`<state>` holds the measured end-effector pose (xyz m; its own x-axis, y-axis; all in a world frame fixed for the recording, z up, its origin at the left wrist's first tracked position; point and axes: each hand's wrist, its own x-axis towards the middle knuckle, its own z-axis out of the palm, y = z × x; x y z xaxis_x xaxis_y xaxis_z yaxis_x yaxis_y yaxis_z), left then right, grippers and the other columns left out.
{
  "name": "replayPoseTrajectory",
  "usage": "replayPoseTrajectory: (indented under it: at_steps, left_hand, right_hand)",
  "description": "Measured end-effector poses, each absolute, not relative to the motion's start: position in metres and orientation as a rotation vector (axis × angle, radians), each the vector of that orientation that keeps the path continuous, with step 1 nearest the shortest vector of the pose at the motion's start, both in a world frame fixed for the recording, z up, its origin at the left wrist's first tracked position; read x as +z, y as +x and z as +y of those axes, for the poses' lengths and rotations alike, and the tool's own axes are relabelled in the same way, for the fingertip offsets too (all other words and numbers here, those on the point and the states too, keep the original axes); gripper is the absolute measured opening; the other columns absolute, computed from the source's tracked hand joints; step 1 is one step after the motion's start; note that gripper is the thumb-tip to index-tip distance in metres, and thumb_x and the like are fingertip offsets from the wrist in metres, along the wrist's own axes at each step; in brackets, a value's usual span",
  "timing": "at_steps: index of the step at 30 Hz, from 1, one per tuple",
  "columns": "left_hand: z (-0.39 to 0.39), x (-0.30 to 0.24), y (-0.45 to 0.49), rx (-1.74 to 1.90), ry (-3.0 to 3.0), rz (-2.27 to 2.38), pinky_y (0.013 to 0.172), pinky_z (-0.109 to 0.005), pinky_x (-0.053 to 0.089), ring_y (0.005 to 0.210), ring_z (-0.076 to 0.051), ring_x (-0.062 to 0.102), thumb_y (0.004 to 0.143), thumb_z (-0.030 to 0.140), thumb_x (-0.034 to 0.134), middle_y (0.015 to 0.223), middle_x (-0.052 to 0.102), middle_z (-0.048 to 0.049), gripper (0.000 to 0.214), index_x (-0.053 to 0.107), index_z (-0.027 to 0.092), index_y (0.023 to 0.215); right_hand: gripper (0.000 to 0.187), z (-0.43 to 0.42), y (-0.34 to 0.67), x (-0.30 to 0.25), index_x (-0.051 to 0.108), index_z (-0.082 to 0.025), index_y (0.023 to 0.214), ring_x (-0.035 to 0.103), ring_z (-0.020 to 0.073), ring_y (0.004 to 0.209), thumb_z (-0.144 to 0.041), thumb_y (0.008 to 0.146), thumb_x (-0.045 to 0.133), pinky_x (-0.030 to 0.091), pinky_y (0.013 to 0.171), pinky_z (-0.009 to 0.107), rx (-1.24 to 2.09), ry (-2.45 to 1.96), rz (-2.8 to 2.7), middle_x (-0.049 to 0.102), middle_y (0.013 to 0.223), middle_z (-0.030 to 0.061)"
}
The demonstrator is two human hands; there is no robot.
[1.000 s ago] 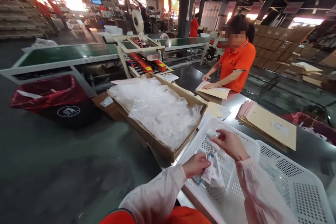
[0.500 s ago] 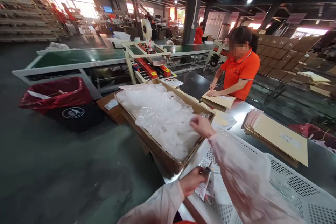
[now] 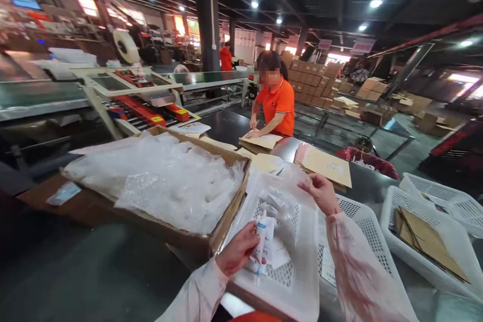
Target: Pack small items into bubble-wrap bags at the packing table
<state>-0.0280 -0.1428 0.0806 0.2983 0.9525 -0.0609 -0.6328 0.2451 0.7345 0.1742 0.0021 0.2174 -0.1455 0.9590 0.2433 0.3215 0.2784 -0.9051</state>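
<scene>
My left hand (image 3: 239, 249) is closed around a white and blue tube (image 3: 261, 236) with a narrow nozzle, held upright over a white perforated basket (image 3: 307, 282). Printed white packets (image 3: 279, 254) lie in the basket behind the tube. To the right and higher up, my right hand (image 3: 320, 192) pinches a clear plastic bag (image 3: 290, 178), which hangs out to the left of the fingers and is hard to see against the basket. At left, a cardboard box (image 3: 222, 226) is heaped with clear bubble bags (image 3: 162, 186).
Across the metal table a co-worker in an orange shirt (image 3: 281, 110) handles a yellow envelope (image 3: 262, 143). A stack of envelopes (image 3: 326, 166) lies nearer. More white baskets (image 3: 392, 211) stand at right, one holding brown cardboard pieces (image 3: 426, 241). A taping machine (image 3: 143, 95) stands behind the box.
My view has swung right. My right hand has moved from the box of bubble bags to above the baskets, now with a clear bag. My left hand has turned the tube upright.
</scene>
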Motion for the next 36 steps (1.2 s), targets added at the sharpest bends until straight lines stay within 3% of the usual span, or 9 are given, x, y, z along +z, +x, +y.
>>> replayPoseTrajectory:
  at_steps: [5, 10, 16, 19, 24, 27, 31, 34, 36]
  left_hand:
    - [-0.124, 0.108, -0.024, 1.26, 0.789, 0.585, 0.055, -0.022, 0.05, 0.062, -0.01, 0.061, 0.07, 0.047, 0.08, 0.094, 0.065, -0.0013, 0.052, 0.055, 0.022, 0.107]
    - [-0.105, 0.106, -0.018, 1.043, 0.83, 0.489, 0.055, -0.023, 0.051, 0.062, -0.012, 0.062, 0.066, 0.043, 0.083, 0.087, 0.065, 0.0004, 0.059, 0.056, 0.023, 0.114]
    - [-0.107, 0.098, -0.003, 0.804, 0.956, 0.49, 0.052, -0.025, 0.052, 0.058, -0.013, 0.062, 0.061, 0.04, 0.087, 0.087, 0.064, 0.0009, 0.059, 0.062, 0.022, 0.111]
    - [-0.106, 0.1, 0.005, 0.767, 0.969, 0.555, 0.051, -0.023, 0.05, 0.058, -0.012, 0.06, 0.059, 0.039, 0.088, 0.082, 0.063, 0.0019, 0.057, 0.063, 0.02, 0.107]
    - [-0.105, 0.094, 0.017, 0.835, 0.814, 0.589, 0.056, -0.02, 0.046, 0.062, -0.009, 0.056, 0.059, 0.034, 0.088, 0.081, 0.064, 0.0012, 0.049, 0.066, 0.018, 0.099]
    - [-0.103, 0.082, 0.025, 0.934, 0.679, 0.601, 0.063, -0.021, 0.047, 0.066, -0.012, 0.06, 0.059, 0.032, 0.088, 0.076, 0.065, -0.0002, 0.044, 0.066, 0.015, 0.093]
    - [-0.095, 0.065, 0.028, 1.258, 0.401, 0.698, 0.072, -0.024, 0.051, 0.069, -0.012, 0.063, 0.066, 0.025, 0.083, 0.074, 0.066, 0.0013, 0.029, 0.064, 0.016, 0.086]
    - [-0.094, 0.056, 0.026, 1.306, 0.305, 0.758, 0.073, -0.026, 0.053, 0.064, -0.01, 0.062, 0.069, 0.02, 0.081, 0.075, 0.068, 0.0018, 0.024, 0.064, 0.016, 0.085]
    - [-0.098, 0.053, 0.025, 1.284, 0.286, 0.761, 0.072, -0.026, 0.053, 0.064, -0.011, 0.063, 0.07, 0.017, 0.079, 0.074, 0.069, 0.0016, 0.022, 0.064, 0.016, 0.086]
  right_hand:
    - [0.053, -0.022, 0.194, 0.198, 0.066, -0.017, 0.069, 0.041, 0.0101, 0.055, -0.07, 0.068, 0.065, 0.035, 0.052, 0.024, 1.081, -1.209, -1.856, 0.051, 0.058, -0.0027]
    - [0.045, -0.036, 0.211, 0.178, 0.072, -0.015, 0.086, 0.042, 0.0074, 0.056, -0.054, 0.063, 0.078, 0.031, 0.052, 0.021, 1.877, -0.955, -1.975, 0.058, 0.064, -0.0034]
    - [0.022, -0.049, 0.226, 0.146, 0.072, -0.014, 0.075, 0.053, 0.0105, 0.059, -0.028, 0.059, 0.077, 0.039, 0.056, 0.022, 2.114, -1.104, -1.541, 0.067, 0.067, -0.0016]
    - [0.02, -0.058, 0.229, 0.128, 0.07, -0.013, 0.074, 0.061, 0.0144, 0.064, -0.03, 0.065, 0.075, 0.046, 0.064, 0.026, 2.223, -1.106, -1.339, 0.07, 0.07, 0.0018]
    - [0.037, -0.075, 0.226, 0.098, 0.067, -0.012, 0.1, 0.068, 0.025, 0.095, -0.04, 0.075, 0.071, 0.047, 0.092, 0.04, 2.254, -0.816, -0.97, 0.074, 0.094, 0.011]
    - [0.06, -0.086, 0.23, 0.083, 0.063, -0.014, 0.113, 0.06, 0.0308, 0.116, -0.063, 0.078, 0.06, 0.044, 0.099, 0.048, 2.278, -0.685, -0.782, 0.068, 0.119, 0.0159]
    - [0.091, -0.102, 0.246, 0.058, 0.059, -0.014, 0.122, 0.044, 0.0361, 0.133, -0.087, 0.07, 0.043, 0.039, 0.102, 0.058, 2.246, -0.569, -0.651, 0.054, 0.139, 0.0201]
    - [0.083, -0.11, 0.254, 0.04, 0.061, -0.018, 0.12, 0.037, 0.029, 0.139, -0.082, 0.068, 0.055, 0.035, 0.109, 0.046, 1.983, -0.611, -0.639, 0.047, 0.146, 0.0159]
    - [0.067, -0.11, 0.253, 0.033, 0.061, -0.024, 0.121, 0.043, 0.0242, 0.134, -0.067, 0.07, 0.069, 0.038, 0.107, 0.04, 1.861, -0.666, -0.62, 0.051, 0.143, 0.0106]
